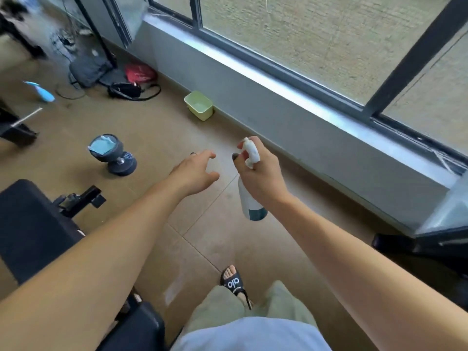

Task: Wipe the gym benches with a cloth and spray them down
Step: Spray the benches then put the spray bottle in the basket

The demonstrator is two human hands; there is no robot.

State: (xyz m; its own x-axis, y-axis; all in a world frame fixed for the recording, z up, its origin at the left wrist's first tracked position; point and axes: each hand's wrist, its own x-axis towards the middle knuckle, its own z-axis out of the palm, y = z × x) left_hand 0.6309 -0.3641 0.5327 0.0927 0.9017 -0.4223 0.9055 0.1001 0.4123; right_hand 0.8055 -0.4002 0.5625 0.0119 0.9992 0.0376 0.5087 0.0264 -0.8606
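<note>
While mid-floor between benches, right hand (pixel 258 171) wrapped round neck of white spray bottle (pixel 249 196), finger near the trigger, nozzle aimed far-left, bottle body hanging below the grip; probably carried ready to fire rather than being used, since nothing but floor sits in front of the nozzle. Left hand (pixel 195 173) empty, fingers loosely spread and reaching forward, holding nothing; likely freed up to collect the cloth. Blue cloth (pixel 105 145) parked on the upturned head of a dumbbell (pixel 114 158) standing on end, far-left of the hands and well apart from them; looks like a handy drop spot off the floor. Black padded bench (pixel 30 224) at near left, no cloth or hand touching it; cannot tell whether it's wet. Second blue spray bottle (pixel 41 92) further off at far left, blurred. Green bin (pixel 198 105) against the wall under the window, bags (pixel 121 82) beyond it. Wipe step judged still pending: bottle in hand, cloth not.
</note>
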